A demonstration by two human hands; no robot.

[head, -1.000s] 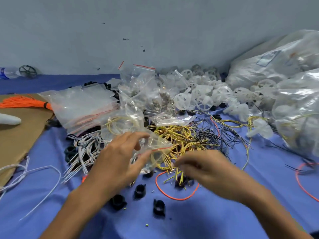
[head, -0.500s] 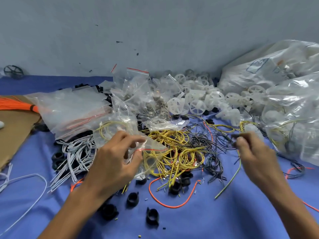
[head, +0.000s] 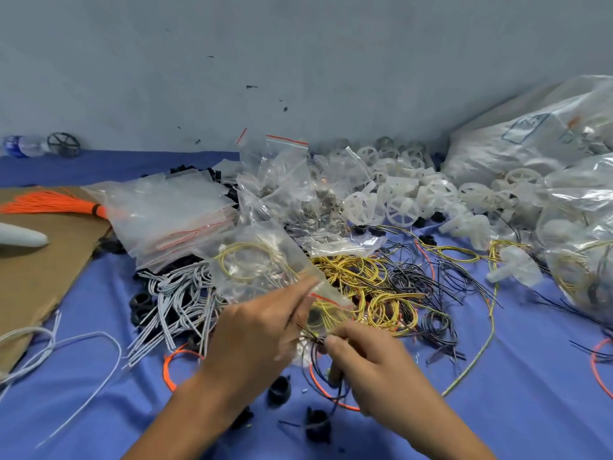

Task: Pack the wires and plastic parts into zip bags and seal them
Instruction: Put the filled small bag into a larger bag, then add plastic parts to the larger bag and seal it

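My left hand (head: 262, 330) grips the zip bag (head: 255, 280) near its red-striped mouth, above the blue cloth (head: 497, 410); yellow wires (head: 238, 260) lie inside it. My right hand (head: 371, 363) pinches thin black wires (head: 307, 334) just beside this mouth.

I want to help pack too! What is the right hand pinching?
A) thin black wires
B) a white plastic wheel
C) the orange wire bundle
A: the right hand pinches thin black wires beside the mouth of the zip bag that the left hand holds.
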